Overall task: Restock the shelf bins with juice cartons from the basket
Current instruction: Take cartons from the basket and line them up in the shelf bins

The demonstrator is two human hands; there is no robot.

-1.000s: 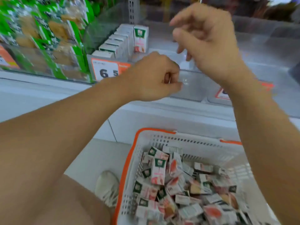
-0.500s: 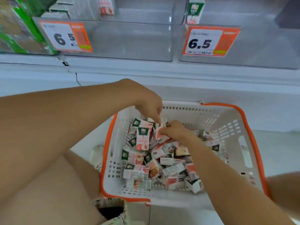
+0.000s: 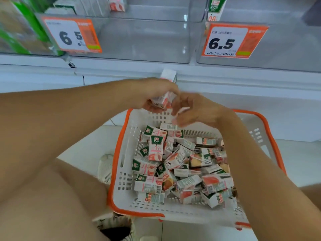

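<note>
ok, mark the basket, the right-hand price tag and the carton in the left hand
basket (image 3: 119,153): head view, on its left white slotted wall.
right-hand price tag (image 3: 224,43): head view, on the printed 6.5.
carton (image 3: 164,100): head view, on its visible white side below the left hand (image 3: 156,92).

Head camera looks steeply down, close above the basket (image 3: 121,153).

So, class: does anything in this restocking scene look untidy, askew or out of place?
Yes: the juice cartons in the basket lie jumbled, tilted every way rather than stacked. The clear bin above is almost bare. Nothing looks spilled.
</note>
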